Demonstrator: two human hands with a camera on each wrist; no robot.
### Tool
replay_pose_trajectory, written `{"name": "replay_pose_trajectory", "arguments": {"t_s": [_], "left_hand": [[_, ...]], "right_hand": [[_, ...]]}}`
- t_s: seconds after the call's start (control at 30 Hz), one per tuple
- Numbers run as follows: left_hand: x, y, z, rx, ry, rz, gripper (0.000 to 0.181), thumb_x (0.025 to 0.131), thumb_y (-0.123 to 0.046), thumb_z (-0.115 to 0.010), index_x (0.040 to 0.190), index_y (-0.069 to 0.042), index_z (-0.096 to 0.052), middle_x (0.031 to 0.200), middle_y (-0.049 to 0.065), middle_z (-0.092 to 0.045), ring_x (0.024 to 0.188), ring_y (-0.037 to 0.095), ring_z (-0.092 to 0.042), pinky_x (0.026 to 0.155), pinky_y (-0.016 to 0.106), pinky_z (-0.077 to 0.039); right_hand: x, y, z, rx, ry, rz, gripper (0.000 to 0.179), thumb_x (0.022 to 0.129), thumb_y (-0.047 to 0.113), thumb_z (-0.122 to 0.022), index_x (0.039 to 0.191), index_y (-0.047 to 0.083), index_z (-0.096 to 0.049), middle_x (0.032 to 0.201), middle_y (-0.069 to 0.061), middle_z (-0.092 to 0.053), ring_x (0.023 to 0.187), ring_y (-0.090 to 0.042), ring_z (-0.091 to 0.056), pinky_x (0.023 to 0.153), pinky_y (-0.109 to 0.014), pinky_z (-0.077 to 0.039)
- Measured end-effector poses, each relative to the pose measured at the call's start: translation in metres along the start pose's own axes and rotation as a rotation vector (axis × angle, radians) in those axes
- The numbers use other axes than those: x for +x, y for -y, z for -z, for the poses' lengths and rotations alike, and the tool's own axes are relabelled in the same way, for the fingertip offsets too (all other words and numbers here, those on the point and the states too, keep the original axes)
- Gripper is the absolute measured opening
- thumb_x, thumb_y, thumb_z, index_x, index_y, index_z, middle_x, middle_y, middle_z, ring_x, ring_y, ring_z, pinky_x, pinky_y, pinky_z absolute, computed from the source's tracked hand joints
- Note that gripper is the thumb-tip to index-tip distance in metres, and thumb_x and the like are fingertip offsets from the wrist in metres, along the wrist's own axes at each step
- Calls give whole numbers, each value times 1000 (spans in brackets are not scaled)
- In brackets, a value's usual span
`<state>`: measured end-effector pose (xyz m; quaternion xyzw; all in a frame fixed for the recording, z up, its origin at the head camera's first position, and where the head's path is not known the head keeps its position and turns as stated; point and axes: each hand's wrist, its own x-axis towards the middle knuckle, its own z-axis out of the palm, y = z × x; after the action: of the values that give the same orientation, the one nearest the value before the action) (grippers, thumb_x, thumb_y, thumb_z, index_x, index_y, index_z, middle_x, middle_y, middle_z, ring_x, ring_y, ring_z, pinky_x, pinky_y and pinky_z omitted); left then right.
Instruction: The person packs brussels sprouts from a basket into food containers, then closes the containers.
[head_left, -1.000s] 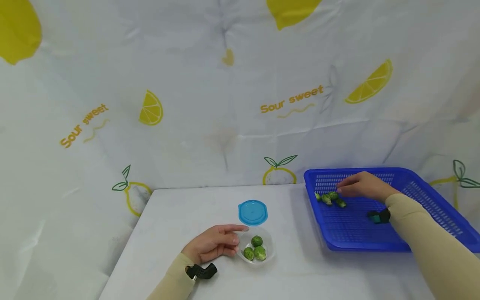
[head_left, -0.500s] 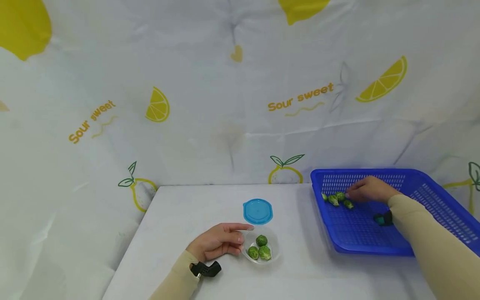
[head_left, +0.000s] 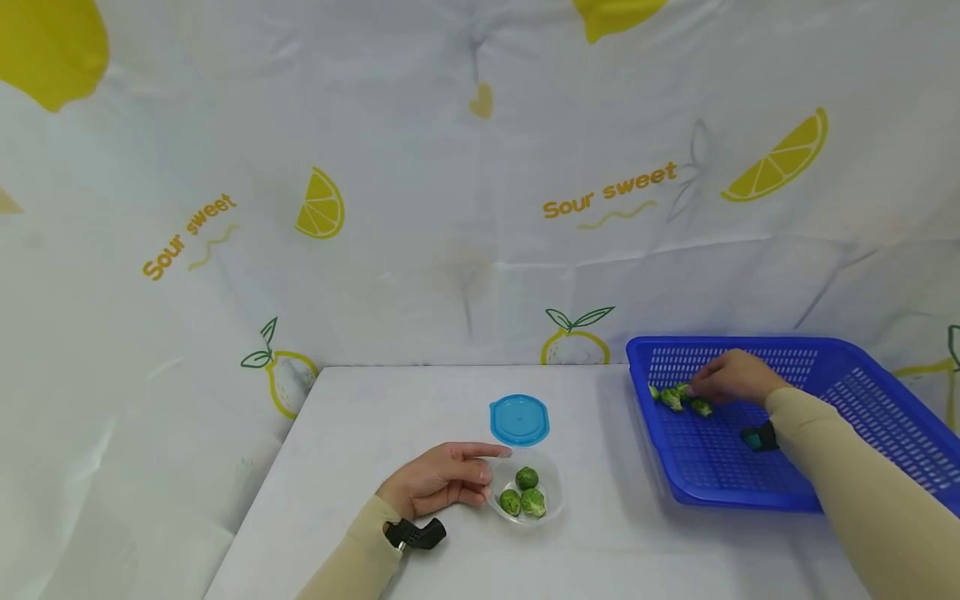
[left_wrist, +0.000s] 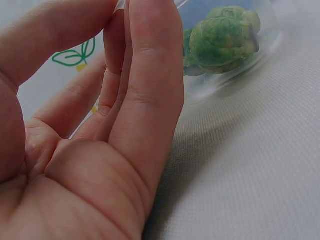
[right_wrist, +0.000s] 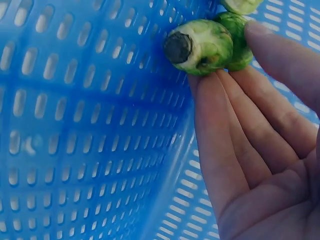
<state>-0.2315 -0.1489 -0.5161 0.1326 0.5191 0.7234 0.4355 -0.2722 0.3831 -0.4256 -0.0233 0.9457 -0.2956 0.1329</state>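
Note:
In the head view my left hand (head_left: 442, 482) grips the near left rim of a small clear plastic bowl (head_left: 553, 500) on the table. Three green Brussels sprouts (head_left: 527, 477) lie in that bowl; the left wrist view shows them partly overlapping behind its clear wall. My right hand (head_left: 733, 377) reaches down into the left part of a blue basket. Between its thumb and fingertips it pinches a Brussels sprout (right_wrist: 240, 47), while another sprout (right_wrist: 205, 47) with a dark cut end sits against the fingertips. More sprouts (head_left: 672, 399) lie beside the hand in the basket.
A light blue lid (head_left: 519, 419) lies flat on the white table (head_left: 390, 408), just behind the bowl. The blue perforated basket (head_left: 720, 471) stands at the right with raised walls. Behind the table hangs a lemon-printed cloth (head_left: 420, 208).
My right hand has lowered slightly toward the sprouts and its fingertips have closed in on one. The left hand keeps its grip on the bowl. The head view has shifted slightly.

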Motion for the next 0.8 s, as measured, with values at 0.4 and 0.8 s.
{"name": "replay_pose_trajectory", "arguments": {"t_s": [0.4, 0.8], "left_hand": [[0, 0, 0, -4, -7, 8, 56, 104, -3, -67, 158, -6, -54, 94, -1, -74, 82, 8, -74, 83, 24, -66], [1, 1, -1, 16, -4, 4, 56, 104, -6, -68, 158, -7, -54, 93, 0, -73, 85, 8, -72, 82, 23, -65]], "right_hand": [[-3, -1, 4, -3, -8, -2, 50, 98, 32, -79, 124, -11, -74, 114, -25, -80, 97, -32, -80, 87, -51, -67], [-34, 5, 16, -17, -48, -4, 53, 103, 37, -73, 136, -4, -71, 133, -29, -72, 114, -43, -74, 94, -62, -62]]}}
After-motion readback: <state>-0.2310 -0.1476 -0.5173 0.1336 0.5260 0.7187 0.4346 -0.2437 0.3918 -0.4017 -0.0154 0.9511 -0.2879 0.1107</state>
